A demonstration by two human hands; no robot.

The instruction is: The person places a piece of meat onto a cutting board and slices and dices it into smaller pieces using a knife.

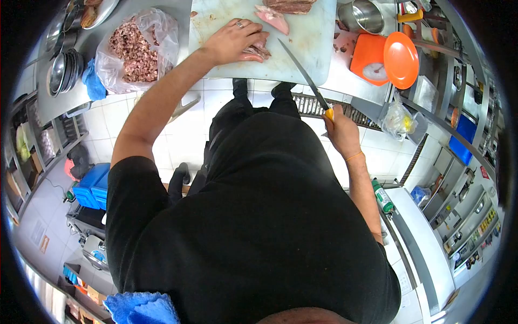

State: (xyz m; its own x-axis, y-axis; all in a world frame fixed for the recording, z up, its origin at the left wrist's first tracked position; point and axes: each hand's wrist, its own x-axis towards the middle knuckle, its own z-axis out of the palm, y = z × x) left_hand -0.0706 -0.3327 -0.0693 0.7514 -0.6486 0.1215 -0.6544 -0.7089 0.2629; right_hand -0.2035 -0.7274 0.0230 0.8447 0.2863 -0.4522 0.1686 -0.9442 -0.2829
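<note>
My left hand (232, 42), with a ring on one finger, is curled over a piece of meat (258, 52) and holds it against the white cutting board (226, 11). Its fingertips partly hide the meat. In my right hand (343, 132) is a long knife (303, 73) with a yellow handle, its blade slanting up over the board's front edge, tip just right of the meat. Further back on the board lie a pale pink strip of meat (273, 20) and a darker, larger chunk of meat (290, 5).
Left of the board stands a clear plastic bag (166, 40) of diced meat (132, 51), beside a blue cloth (94, 81) and stacked bowls (67, 70). To the right are a steel pot (364, 16), an orange scale (367, 54) and an orange plate (401, 59).
</note>
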